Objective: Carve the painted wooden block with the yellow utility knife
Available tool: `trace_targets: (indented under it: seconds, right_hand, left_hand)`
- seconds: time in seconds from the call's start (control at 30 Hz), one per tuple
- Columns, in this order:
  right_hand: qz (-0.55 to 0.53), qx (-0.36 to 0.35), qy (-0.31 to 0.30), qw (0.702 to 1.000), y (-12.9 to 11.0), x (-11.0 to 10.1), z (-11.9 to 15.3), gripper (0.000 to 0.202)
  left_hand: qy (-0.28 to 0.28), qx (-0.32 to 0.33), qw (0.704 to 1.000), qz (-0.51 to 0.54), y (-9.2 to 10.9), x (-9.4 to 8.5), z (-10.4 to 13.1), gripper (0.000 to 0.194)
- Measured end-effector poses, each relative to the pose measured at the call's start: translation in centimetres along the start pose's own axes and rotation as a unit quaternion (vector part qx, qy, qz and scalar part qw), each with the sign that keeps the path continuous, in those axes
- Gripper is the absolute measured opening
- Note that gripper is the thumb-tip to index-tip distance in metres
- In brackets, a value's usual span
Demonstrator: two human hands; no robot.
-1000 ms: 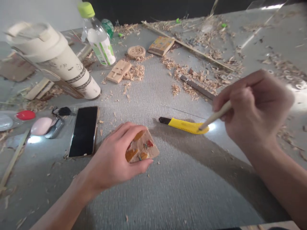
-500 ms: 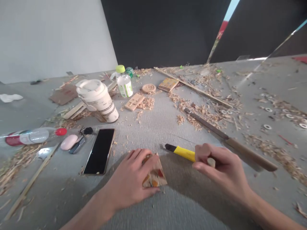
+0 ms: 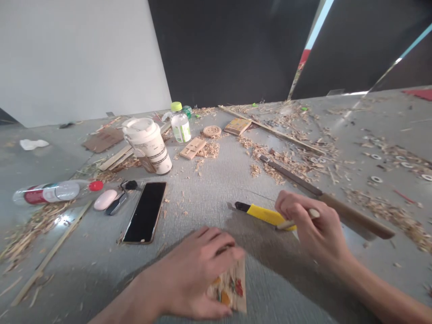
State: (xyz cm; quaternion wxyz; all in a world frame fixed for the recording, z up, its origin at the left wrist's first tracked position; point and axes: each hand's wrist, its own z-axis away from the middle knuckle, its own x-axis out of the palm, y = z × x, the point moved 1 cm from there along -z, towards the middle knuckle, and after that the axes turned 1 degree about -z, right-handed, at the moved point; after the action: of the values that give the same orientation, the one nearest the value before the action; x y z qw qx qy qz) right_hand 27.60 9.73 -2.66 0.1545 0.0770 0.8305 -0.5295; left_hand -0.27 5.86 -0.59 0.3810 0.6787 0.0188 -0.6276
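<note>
My left hand (image 3: pixel 199 274) grips a small square wooden piece (image 3: pixel 239 288) near the bottom middle, its fingers over the top and left side. Red and orange patches mark the wood's face. To the right, my right hand (image 3: pixel 313 225) is closed around a thin pale wooden-handled tool (image 3: pixel 288 223), whose tip points left. Behind that tool, a yellow cutter (image 3: pixel 266 214) with a black end lies on the grey surface, partly hidden by my right hand.
A phone (image 3: pixel 146 213), a paper cup (image 3: pixel 150 146), a red-capped bottle (image 3: pixel 60 192) and a pink oval object (image 3: pixel 105 200) lie left. Beyond are a green-capped bottle (image 3: pixel 181 126) and a carved wooden block (image 3: pixel 193 148). A long-handled tool (image 3: pixel 354 215) lies right, among wood shavings.
My left hand and the wooden piece have moved down and to the right. My right hand has turned, so the pale tool now shows lengthwise. The view has shifted slightly.
</note>
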Motion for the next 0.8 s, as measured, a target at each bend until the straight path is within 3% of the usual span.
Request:
trace_targets:
  seconds: [0.17,0.23,0.3,0.33,0.4,0.5,0.6,0.67,0.8]
  right_hand:
    - [0.037,0.015,0.052,0.998,0.5,-0.6,0.0,0.042]
    - [0.048,0.013,0.054,0.997,0.3,-0.6,0.0,0.043]
    - [0.055,0.006,0.053,0.997,0.1,-0.5,0.0,0.044]
    - [0.058,0.001,0.054,0.997,0.0,-0.4,0.0,0.044]
    - [0.061,-0.010,0.058,0.996,-0.2,-0.3,-0.1,0.044]
    - [0.058,-0.009,0.066,0.996,-0.2,-0.2,-0.2,0.046]
    - [0.063,-0.010,0.068,0.996,-0.2,-0.2,-0.2,0.046]
    - [0.072,-0.010,0.066,0.995,-0.2,-0.3,-0.2,0.047]
    - [0.071,-0.027,0.067,0.995,-0.4,-0.4,-0.2,0.047]
  left_hand:
    - [0.132,-0.166,0.975,-0.060,-1.3,-0.2,0.2,0.063]
    - [0.170,-0.177,0.969,-0.028,-1.1,-0.8,0.5,0.067]
    - [0.139,-0.097,0.983,0.064,0.0,-1.2,0.6,0.078]
    - [0.082,-0.020,0.989,0.118,0.7,-1.2,0.5,0.080]
    - [-0.025,0.102,0.984,0.144,2.3,-0.7,0.4,0.063]
    - [-0.070,0.130,0.987,0.064,3.4,0.7,0.1,0.064]
    - [-0.025,0.065,0.998,-0.002,2.2,1.5,-0.3,0.080]
    - [0.054,-0.026,0.997,-0.054,0.2,1.2,-0.4,0.077]
    - [0.192,-0.222,0.948,-0.124,-3.3,-0.1,-0.1,0.065]
